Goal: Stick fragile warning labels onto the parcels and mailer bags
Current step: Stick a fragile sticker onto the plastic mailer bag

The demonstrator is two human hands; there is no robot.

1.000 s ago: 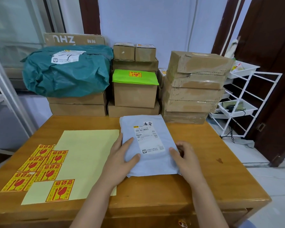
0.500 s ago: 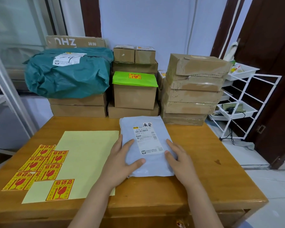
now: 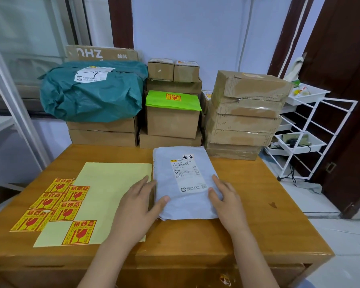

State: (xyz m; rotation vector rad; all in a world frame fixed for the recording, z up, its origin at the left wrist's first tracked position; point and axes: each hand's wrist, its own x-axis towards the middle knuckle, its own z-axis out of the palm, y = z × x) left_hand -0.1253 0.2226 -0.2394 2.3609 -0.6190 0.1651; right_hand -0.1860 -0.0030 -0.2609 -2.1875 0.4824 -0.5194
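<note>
Wooden, honey-coloured table (image 3: 258, 204) fills the view, with stacked brown cardboard parcels (image 3: 245, 113) and a bulky dark green mailer bag (image 3: 92, 96) behind its far edge. On it lie a pale yellow backing sheet (image 3: 108, 183), a flat grey plastic mailer bag (image 3: 185, 183) just right of that sheet, and red-and-yellow fragile stickers (image 3: 58, 202) at left. Left hand (image 3: 137, 206) and right hand (image 3: 224, 198) rest relaxed and flat against the grey bag's side edges, grasping nothing.

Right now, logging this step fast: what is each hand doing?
Left hand: open, straight fingers beside the flat pale grey plastic mailer bag, thumb resting on it.
Right hand: open, fingers flat on the bag's right edge.
</note>
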